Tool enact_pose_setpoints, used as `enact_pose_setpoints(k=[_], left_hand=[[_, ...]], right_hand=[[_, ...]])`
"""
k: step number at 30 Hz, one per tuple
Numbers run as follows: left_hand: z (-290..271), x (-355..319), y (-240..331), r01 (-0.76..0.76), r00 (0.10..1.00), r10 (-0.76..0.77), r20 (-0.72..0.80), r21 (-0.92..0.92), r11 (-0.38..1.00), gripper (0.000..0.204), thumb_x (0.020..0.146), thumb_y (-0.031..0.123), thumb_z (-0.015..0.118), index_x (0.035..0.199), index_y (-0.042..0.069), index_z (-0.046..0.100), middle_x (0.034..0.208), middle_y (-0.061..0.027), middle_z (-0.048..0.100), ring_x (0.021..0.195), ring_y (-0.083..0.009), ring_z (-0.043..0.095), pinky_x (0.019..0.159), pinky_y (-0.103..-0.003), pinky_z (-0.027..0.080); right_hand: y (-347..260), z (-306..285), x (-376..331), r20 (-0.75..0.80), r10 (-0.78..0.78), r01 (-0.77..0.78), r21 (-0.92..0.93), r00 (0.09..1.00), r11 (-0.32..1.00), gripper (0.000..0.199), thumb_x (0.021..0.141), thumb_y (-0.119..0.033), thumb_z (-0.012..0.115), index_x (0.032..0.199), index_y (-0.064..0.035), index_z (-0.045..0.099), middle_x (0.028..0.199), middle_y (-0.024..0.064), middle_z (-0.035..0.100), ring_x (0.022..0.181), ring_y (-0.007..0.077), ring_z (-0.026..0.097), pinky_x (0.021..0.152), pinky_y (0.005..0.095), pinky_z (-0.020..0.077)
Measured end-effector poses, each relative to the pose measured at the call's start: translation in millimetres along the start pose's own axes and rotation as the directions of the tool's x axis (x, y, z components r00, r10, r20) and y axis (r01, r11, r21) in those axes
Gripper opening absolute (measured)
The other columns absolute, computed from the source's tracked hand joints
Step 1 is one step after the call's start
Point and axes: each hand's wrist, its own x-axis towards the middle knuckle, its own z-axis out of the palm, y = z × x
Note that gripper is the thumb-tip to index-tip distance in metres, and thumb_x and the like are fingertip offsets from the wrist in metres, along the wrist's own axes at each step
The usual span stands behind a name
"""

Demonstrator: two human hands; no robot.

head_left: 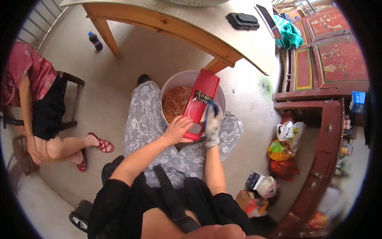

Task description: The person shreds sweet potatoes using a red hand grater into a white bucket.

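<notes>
A red grater (203,93) with a patch of metal teeth lies slanted across a pale round tub (168,81). Thin orange-brown shreds (175,102) fill part of the tub between my knees. My left hand (178,130), bare with a ring, grips the grater's near end. My right hand (213,123) wears a grey-white glove with blue fingers. It is closed at the grater's right edge, just below the teeth. A sliver of something pale shows beside the glove, but its kind is hidden.
A wooden-edged table (159,26) stands ahead, with a black case (242,21) on it. Another person (43,103) sits at the left, near a dark bottle (95,41). Bags (281,150) and a red cabinet (314,159) are at the right.
</notes>
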Motion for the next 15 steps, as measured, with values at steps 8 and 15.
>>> enact_pose_setpoints(k=[8,15], left_hand=[[-22,8,11,0.098,0.991,-0.101,0.093,0.038,0.995,0.088,0.058,0.048,0.08,0.127,0.007,0.044,0.129,-0.0126,0.042,0.122,-0.0325,0.04,0.104,-0.044,0.033],[-41,27,5,0.273,0.96,-0.279,0.028,0.124,0.954,0.079,0.069,0.039,0.077,0.131,0.006,0.042,0.131,-0.0151,0.04,0.123,-0.036,0.036,0.104,-0.045,0.033]], right_hand=[[38,-11,-3,0.043,0.182,-0.187,0.221,0.982,0.957,0.059,0.09,-0.025,0.063,0.135,0.0047,0.039,0.131,0.0173,0.049,0.12,0.0252,0.048,0.103,0.0361,0.0367],[45,-2,-6,0.018,-0.013,0.015,-0.124,1.0,0.992,0.075,0.082,-0.038,0.068,0.139,-0.0017,0.035,0.133,0.0278,0.043,0.121,0.041,0.044,0.102,0.0462,0.0347]])
